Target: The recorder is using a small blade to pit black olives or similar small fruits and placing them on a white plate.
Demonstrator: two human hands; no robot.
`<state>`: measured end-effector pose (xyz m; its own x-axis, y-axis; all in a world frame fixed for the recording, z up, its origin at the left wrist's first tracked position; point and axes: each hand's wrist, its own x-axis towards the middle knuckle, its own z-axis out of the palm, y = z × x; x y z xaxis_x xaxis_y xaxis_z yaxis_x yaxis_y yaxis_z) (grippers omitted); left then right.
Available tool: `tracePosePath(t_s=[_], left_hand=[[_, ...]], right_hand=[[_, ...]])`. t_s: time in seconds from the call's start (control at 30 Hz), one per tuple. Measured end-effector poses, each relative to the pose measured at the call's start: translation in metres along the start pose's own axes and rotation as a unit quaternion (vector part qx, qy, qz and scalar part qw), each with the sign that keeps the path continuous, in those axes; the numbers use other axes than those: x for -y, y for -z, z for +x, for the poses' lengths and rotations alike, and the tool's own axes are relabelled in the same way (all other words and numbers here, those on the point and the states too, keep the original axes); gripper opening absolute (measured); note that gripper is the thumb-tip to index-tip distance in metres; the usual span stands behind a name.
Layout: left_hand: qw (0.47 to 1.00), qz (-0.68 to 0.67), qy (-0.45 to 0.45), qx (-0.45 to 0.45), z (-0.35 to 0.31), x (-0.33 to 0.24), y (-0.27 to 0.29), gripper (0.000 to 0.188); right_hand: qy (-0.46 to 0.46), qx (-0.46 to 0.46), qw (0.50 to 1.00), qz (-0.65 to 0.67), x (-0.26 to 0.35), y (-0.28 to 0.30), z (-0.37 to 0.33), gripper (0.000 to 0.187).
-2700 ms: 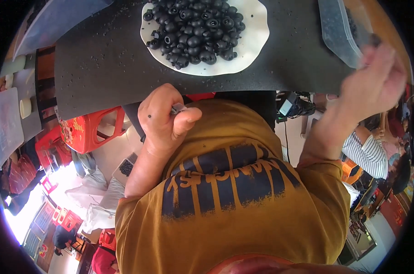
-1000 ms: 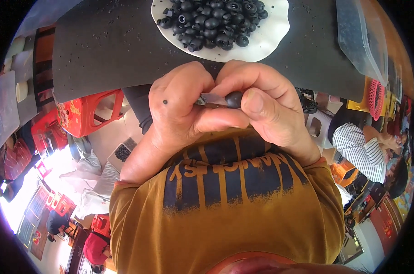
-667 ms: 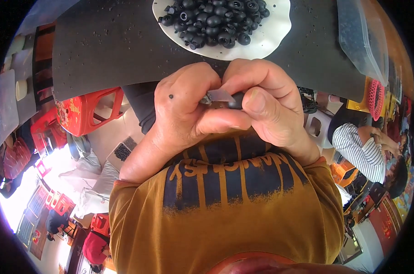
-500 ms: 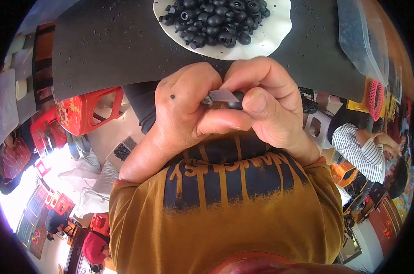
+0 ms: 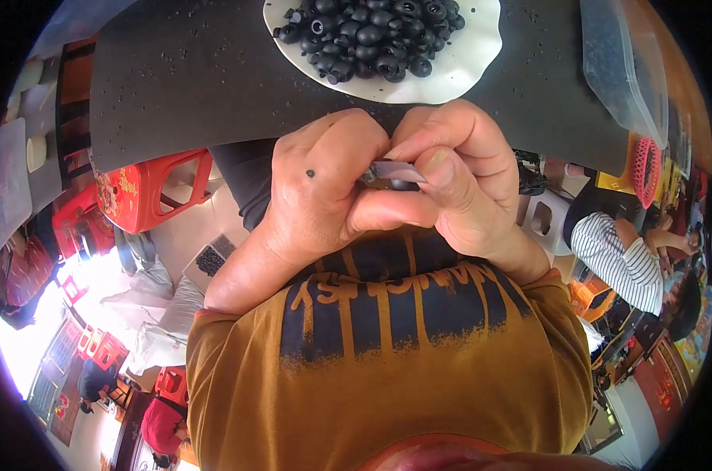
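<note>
My left hand (image 5: 316,180) is closed around a small knife whose short flat blade (image 5: 400,171) points to the right. The blade's tip lies against my right thumb, and the handle is mostly hidden in my fingers. My right hand (image 5: 477,184) pinches a small round black piece (image 5: 404,185) between thumb and fingers, just under the blade. Most of that piece is covered. Beyond my hands, a white wavy-rimmed plate (image 5: 481,59) holds a heap of similar black rounded pieces (image 5: 369,35), some showing a hole.
The plate rests on a dark tabletop (image 5: 191,86) sprinkled with small black crumbs. A clear plastic bin (image 5: 622,71) is at the right, with a pink basket (image 5: 646,173) below it. A red stool (image 5: 144,192) stands at left. A person in a striped shirt (image 5: 619,263) sits at right.
The blade has slid a little to the right, up to my right thumb, and my left hand has shifted right with it. Less of the black piece shows now.
</note>
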<state>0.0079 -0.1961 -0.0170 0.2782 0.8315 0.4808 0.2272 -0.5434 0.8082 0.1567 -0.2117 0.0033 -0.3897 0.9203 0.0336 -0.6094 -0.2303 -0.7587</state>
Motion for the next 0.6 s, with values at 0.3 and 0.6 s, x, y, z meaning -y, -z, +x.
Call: tracePosePath(t_s=[0.3, 0.6], left_hand=[[1.000, 0.017, -0.024, -0.006, 0.0025, 0.0009, -0.0011, 0.055], [0.994, 0.092, -0.054, -0.030, -0.0003, 0.0040, -0.0019, 0.057]], right_hand=[[0.022, 0.016, 0.998, -0.049, -0.0012, 0.0020, 0.0003, 0.011], [0.035, 0.024, 0.996, -0.076, -0.0070, 0.0019, 0.0000, 0.012]])
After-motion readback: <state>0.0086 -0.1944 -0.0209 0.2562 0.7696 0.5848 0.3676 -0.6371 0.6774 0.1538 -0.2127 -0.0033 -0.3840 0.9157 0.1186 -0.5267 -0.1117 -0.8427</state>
